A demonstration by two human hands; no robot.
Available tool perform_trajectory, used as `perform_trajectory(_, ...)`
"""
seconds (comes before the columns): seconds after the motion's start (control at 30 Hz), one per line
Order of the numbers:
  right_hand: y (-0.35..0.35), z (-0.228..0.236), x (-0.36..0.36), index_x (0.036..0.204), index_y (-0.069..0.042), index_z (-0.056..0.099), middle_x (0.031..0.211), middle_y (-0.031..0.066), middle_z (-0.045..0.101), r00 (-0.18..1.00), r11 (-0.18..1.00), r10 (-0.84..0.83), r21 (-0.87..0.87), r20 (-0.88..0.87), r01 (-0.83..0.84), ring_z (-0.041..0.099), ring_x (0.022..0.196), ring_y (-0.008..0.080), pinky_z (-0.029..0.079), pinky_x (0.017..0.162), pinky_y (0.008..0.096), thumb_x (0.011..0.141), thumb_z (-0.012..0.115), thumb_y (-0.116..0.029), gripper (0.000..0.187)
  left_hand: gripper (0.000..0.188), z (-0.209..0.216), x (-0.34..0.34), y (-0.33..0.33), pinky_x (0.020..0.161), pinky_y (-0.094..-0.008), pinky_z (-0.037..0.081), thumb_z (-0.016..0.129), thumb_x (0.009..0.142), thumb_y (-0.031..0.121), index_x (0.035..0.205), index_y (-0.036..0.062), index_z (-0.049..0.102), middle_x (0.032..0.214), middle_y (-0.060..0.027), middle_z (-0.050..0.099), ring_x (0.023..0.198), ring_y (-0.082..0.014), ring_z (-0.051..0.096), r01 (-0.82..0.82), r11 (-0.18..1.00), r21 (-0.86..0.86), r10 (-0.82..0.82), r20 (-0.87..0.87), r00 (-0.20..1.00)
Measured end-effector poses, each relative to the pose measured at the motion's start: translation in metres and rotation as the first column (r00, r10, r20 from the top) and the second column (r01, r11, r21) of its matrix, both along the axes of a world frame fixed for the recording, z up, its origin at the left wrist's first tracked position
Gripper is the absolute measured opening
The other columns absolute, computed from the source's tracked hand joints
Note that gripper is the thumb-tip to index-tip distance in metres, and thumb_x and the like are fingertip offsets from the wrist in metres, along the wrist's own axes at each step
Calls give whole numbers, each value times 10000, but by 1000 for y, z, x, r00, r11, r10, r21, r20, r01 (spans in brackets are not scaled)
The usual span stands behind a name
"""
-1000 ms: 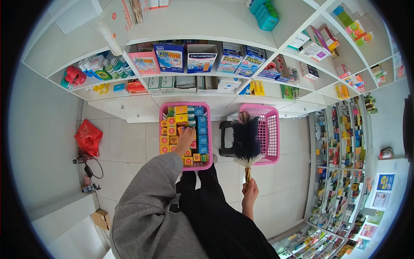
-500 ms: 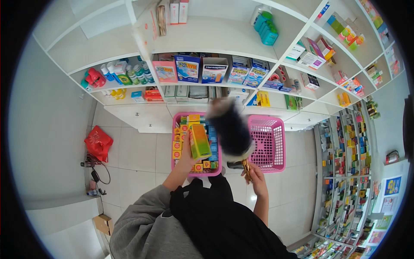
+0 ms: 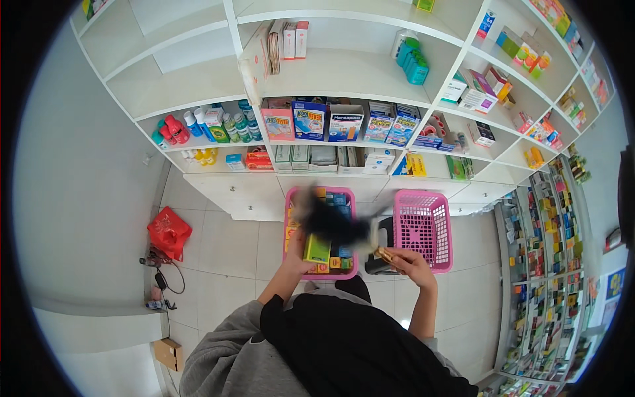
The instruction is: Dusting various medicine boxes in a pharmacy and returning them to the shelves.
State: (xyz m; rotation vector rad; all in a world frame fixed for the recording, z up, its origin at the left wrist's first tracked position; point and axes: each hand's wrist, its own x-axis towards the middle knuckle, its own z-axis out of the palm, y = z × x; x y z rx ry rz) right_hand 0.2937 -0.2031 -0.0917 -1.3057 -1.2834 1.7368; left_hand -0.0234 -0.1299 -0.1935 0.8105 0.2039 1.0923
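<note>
White shelves (image 3: 344, 76) line walls above a pale tiled floor (image 3: 218, 245).

left hand (image 3: 299, 255) closed, arm extended | right hand (image 3: 409, 263) closed, raised

One head-worn fisheye view, looking steeply down from above the shoulders onto white shelving (image 3: 344, 73) and a tiled floor (image 3: 218, 245). Faces forward and down; straight shelf edges bent toward the rim. Near to the forearms at the lower edge, farther from the shelves. No second view to share with.
</note>
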Motion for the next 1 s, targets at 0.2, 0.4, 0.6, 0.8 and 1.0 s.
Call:
perform_trajectory(0.2, 7, 12, -3, 1172, -72, 637, 817, -14, 611, 998, 993, -57, 106, -7, 57, 529, 701, 45, 432, 617, 182, 906, 581, -113, 274, 518, 13, -3, 2, 886, -425, 491, 480, 914, 470, 1222, 56, 517, 1088, -106, 626, 990, -257, 614, 105, 804, -585, 61, 258, 964)
perform_trajectory(0.4, 7, 17, -2, 1164, -62, 641, 788, 0, 637, 998, 995, 34, 90, 45, -37, 534, 673, 42, 410, 569, 185, 890, 598, -91, 278, 508, 30, -3, 2, 897, -412, 484, 456, 933, 469, 1229, 61, 526, 1119, -112, 619, 1018, -261, 607, 223, 726, -650, 10, 335, 942)
perform_trajectory(0.6, -2, 10, 0, 1152, -62, 648, 725, -16, 591, 1000, 995, -6, 104, 23, 4, 500, 646, 40, 385, 555, 188, 892, 595, -123, 273, 531, 38, -2, -4, 886, -413, 494, 466, 917, 511, 1238, 92, 530, 1083, -98, 636, 978, -259, 627, 145, 790, -596, -66, 152, 986)
perform_trajectory(0.8, -9, 10, 0, 1165, -83, 646, 740, -17, 609, 994, 995, -97, -1, -44, 97, 502, 653, 39, 389, 560, 187, 881, 597, -94, 289, 480, 39, -5, -1, 918, -385, 474, 436, 950, 453, 1253, 90, 515, 1132, -107, 608, 1012, -237, 603, 337, 774, -536, -185, 318, 930)
perform_trajectory(1.0, -5, 12, 9, 1192, -73, 624, 767, -16, 622, 996, 997, -70, -16, -50, 69, 496, 631, 37, 377, 541, 179, 886, 599, -101, 309, 487, 32, -5, -3, 903, -380, 482, 427, 952, 457, 1256, 86, 511, 1118, -100, 614, 1002, -224, 608, 275, 784, -556, -115, 306, 945)
